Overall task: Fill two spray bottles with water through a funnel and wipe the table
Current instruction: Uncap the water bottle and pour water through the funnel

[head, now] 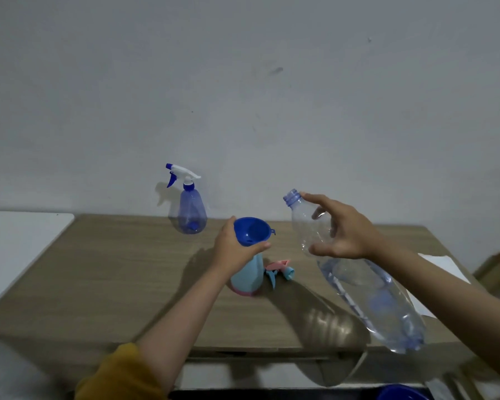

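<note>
A blue funnel (250,230) sits in the neck of a light-blue spray bottle (247,277) with a pink base, standing mid-table. My left hand (234,246) grips the bottle's neck just under the funnel. My right hand (344,229) holds a large clear plastic water bottle (370,295) in the air, tilted, its open mouth up and to the left, right of the funnel and apart from it. A little water lies in its lower end. The pink and light-blue spray head (279,269) lies on the table beside the light-blue bottle. A second, translucent blue spray bottle (189,206) with a white trigger head stands by the wall.
The wooden table (113,269) stands against a grey wall. A white surface (18,238) adjoins it on the left. A white cloth or paper (442,262) lies at the table's right edge. A blue rim (401,393) shows at the bottom right.
</note>
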